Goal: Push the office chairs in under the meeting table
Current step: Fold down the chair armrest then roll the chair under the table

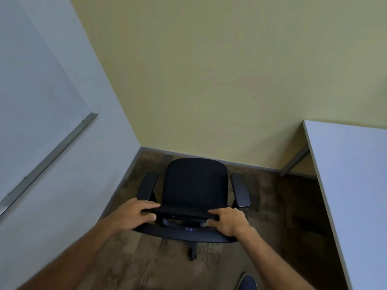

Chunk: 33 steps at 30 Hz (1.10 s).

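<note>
A black office chair (195, 183) with two armrests stands in the room's corner, its seat facing the yellow wall and its backrest towards me. My left hand (134, 213) grips the left end of the backrest's top edge. My right hand (227, 220) grips the right end of the same edge. The white meeting table (351, 174) runs along the right side, its near-left edge about a chair's width to the right of the chair. The chair sits fully outside the table. One caster leg (192, 252) shows below the backrest.
A grey-white wall with a whiteboard and its metal tray (52, 155) closes the left side. The yellow wall (209, 80) closes the front. A grey table leg (295, 162) stands by the far wall. My dark shoe (248, 282) is on the brown carpet at the bottom.
</note>
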Tool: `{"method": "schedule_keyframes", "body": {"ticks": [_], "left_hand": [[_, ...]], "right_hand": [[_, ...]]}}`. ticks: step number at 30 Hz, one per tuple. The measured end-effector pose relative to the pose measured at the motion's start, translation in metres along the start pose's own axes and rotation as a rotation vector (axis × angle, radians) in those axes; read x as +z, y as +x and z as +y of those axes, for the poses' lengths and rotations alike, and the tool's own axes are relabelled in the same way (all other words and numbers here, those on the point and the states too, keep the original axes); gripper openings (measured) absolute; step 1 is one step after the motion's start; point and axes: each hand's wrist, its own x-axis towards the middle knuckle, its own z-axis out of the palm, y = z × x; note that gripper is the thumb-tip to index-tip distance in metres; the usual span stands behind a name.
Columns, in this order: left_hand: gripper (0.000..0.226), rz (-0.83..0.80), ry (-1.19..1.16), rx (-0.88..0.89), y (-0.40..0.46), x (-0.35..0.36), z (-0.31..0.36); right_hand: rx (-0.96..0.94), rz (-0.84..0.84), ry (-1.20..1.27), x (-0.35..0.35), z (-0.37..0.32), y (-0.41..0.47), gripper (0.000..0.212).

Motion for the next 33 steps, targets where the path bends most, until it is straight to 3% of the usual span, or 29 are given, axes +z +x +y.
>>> {"method": "schedule_keyframes", "body": {"ticks": [4, 10, 20, 26, 33], "left_hand": [[0.029, 0.277, 0.036, 0.017, 0.000, 0.022, 0.004], [0.021, 0.387, -0.001, 0.153, -0.006, 0.040, 0.017], [0.018, 0.136, 0.044, 0.285, 0.022, 0.028, 0.081], [0.017, 0.029, 0.150, 0.374, 0.087, 0.016, 0.134], [0.031, -0.106, 0.316, 0.533, 0.187, -0.004, 0.212]], "right_hand": [[0.079, 0.108, -0.034, 0.020, 0.003, -0.018, 0.042], [0.155, 0.172, 0.038, 0.049, 0.012, -0.060, 0.036], [0.336, 0.294, 0.136, 0.084, 0.034, -0.134, 0.037], [0.474, 0.353, 0.257, 0.083, 0.060, -0.156, 0.041], [0.606, 0.396, 0.393, 0.069, 0.096, -0.146, 0.037]]}}
